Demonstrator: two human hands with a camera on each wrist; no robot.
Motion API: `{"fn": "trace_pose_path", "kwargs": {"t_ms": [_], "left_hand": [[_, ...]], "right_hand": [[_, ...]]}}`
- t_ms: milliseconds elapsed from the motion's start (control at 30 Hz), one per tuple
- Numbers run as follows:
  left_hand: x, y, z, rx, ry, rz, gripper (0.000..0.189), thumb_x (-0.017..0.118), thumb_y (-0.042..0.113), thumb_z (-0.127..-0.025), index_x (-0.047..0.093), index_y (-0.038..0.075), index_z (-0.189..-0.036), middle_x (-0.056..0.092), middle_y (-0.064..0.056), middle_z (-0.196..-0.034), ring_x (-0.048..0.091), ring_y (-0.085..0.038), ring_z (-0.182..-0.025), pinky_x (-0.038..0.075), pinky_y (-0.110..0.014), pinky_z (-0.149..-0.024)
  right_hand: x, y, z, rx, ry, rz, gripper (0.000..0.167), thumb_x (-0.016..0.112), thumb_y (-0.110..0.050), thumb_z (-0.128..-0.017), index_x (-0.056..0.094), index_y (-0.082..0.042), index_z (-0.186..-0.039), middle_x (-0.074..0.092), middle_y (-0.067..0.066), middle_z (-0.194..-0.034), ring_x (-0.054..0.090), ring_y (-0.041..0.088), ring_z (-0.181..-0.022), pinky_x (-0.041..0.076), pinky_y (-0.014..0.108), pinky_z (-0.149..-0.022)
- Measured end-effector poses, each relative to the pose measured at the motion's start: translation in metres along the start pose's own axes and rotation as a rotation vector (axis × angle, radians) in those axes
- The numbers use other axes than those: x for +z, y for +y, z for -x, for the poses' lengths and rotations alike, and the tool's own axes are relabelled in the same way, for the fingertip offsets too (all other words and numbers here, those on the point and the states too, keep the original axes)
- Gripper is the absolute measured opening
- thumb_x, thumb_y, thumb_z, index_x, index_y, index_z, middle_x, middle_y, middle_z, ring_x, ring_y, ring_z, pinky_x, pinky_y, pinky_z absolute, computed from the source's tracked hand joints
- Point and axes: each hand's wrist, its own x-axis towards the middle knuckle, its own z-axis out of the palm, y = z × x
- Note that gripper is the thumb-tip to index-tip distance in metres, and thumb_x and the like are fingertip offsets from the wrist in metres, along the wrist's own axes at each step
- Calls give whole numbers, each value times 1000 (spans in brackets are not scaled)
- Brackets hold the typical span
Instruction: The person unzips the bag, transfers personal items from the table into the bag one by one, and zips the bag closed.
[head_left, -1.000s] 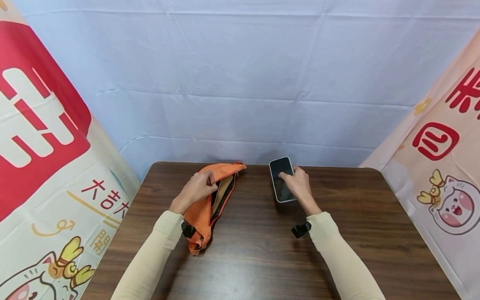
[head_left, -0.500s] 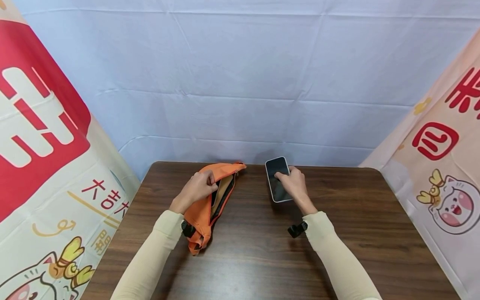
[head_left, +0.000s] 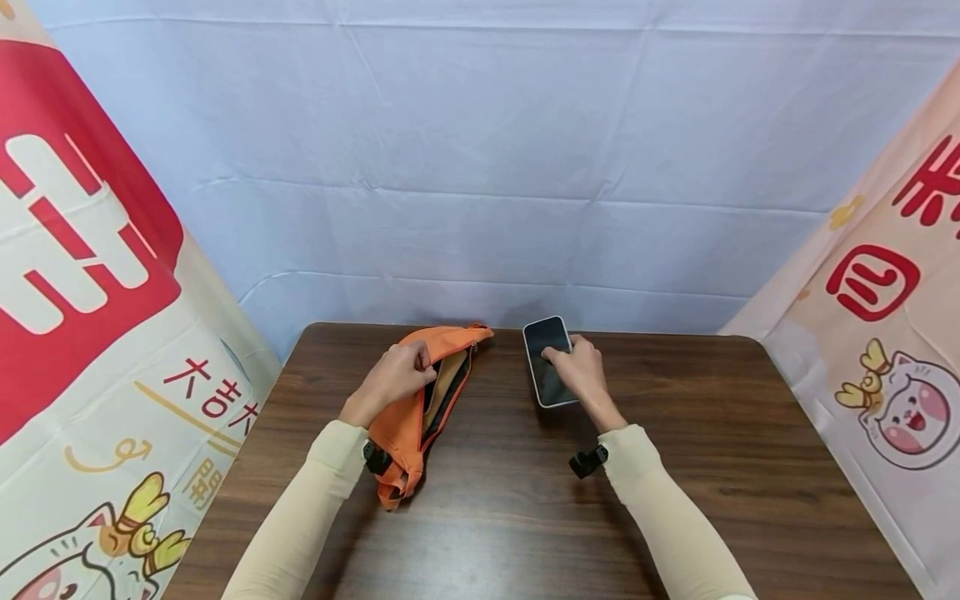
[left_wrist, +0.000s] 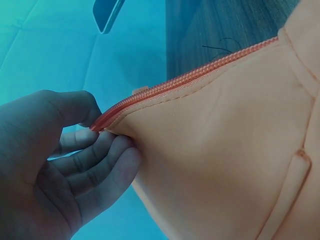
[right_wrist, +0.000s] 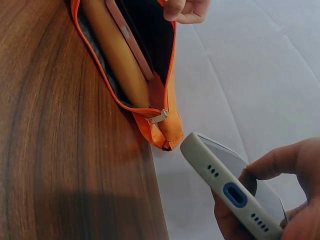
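Note:
My left hand [head_left: 393, 379] pinches the zipped edge of an orange waist bag [head_left: 397, 429] and holds its mouth wide. In the left wrist view, thumb and fingertips grip the red zipper tape [left_wrist: 175, 82] at the corner. My right hand [head_left: 583, 367] holds a smartphone [head_left: 552, 387] above the table, right of the bag, thumb across its dark screen. Its pale case [right_wrist: 210, 162] and charging port show in the right wrist view. Inside the bag, a pink-edged object like another phone [right_wrist: 132, 42] lies beside a tan padded shape [right_wrist: 117, 60]; its lower part is hidden.
The brown wooden table [head_left: 495, 500] extends right and in front of both hands. A pale cloth backdrop [head_left: 480, 167] hangs behind its far edge. Printed banners stand at left [head_left: 90, 275] and right [head_left: 892, 350]. A metal zipper pull [right_wrist: 158, 118] hangs at the bag's end.
My right hand has carried the smartphone a little leftward, closer to the bag. The left hand and the bag have stayed in place.

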Motion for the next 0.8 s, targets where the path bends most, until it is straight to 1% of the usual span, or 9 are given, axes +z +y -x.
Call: {"fn": "trace_pose_path", "kwargs": {"t_ms": [133, 333, 633, 800], "left_hand": [[0, 1, 0, 1, 2, 3, 16, 69, 14, -101, 56, 13, -92, 58, -4, -77, 50, -15, -59, 41, -31, -61], [0, 2, 1, 0, 3, 8, 15, 69, 15, -102, 57, 14, -92, 57, -4, -77, 50, -15, -59, 41, -31, -61], [2, 1, 1, -2, 7, 2, 15, 69, 13, -102, 57, 13, -93, 58, -4, -77, 50, -15, -59, 41, -31, -61], [2, 1, 1, -3, 7, -2, 15, 69, 13, -102, 57, 13, -93, 57, -4, -77, 49, -15, -59, 41, -31, -61]], "right_hand": [[3, -1, 1, -1, -7, -10, 53, 66, -31, -97, 62, 4, -136, 72, 25, -116, 66, 31, -89, 50, 33, -72], [7, -3, 3, -5, 2, -4, 53, 68, -32, -94, 64, 4, -134, 72, 25, -116, 66, 32, -92, 50, 36, -77], [13, -8, 5, -7, -4, -18, 53, 68, -31, -93, 64, 3, -133, 73, 24, -113, 66, 31, -91, 50, 36, -77], [16, -12, 5, -14, -5, -24, 50, 68, -31, -92, 66, 2, -130, 73, 22, -111, 65, 29, -89, 49, 33, -74]]}}
